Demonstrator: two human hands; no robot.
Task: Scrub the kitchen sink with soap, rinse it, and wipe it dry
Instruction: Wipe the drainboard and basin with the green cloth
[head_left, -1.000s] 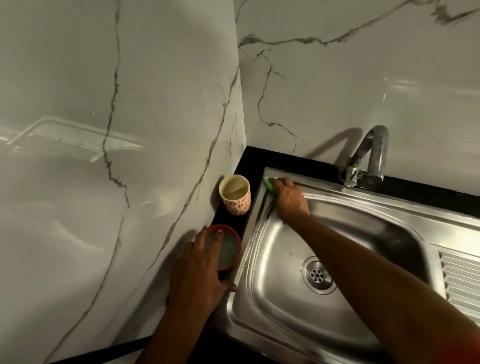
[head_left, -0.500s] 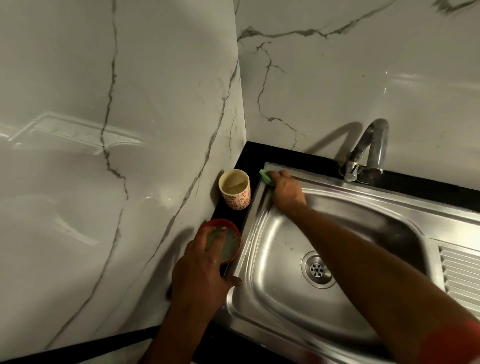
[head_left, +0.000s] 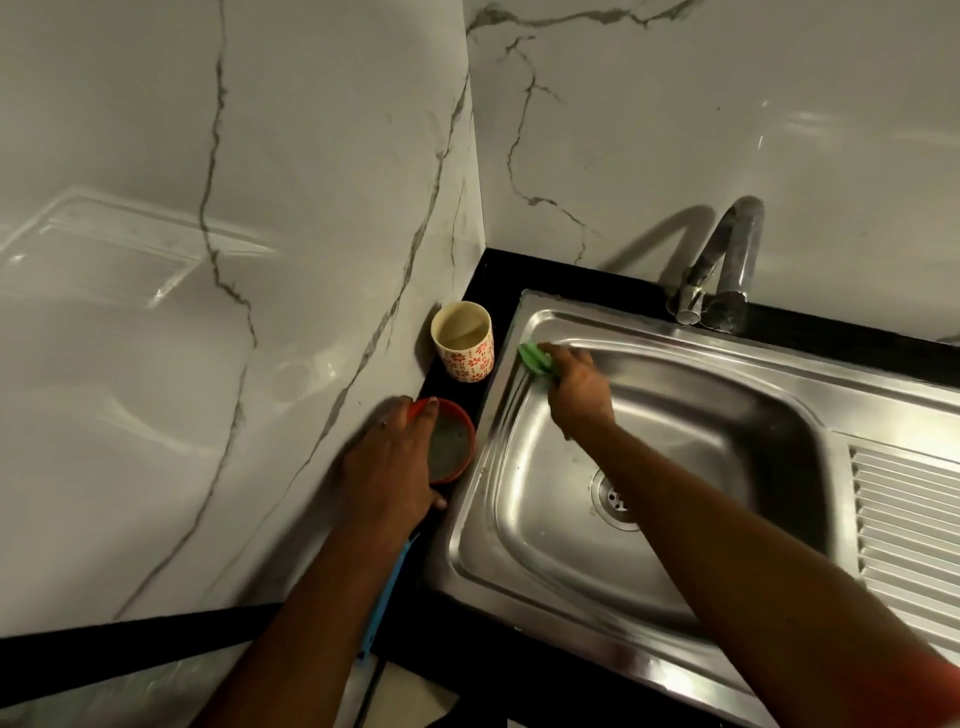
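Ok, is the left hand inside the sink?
No, the left hand rests on the red bowl on the counter beside the sink.

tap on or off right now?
Off, as far as visible: no stream falls from the tap spout, and no water runs toward the drain in the sink.
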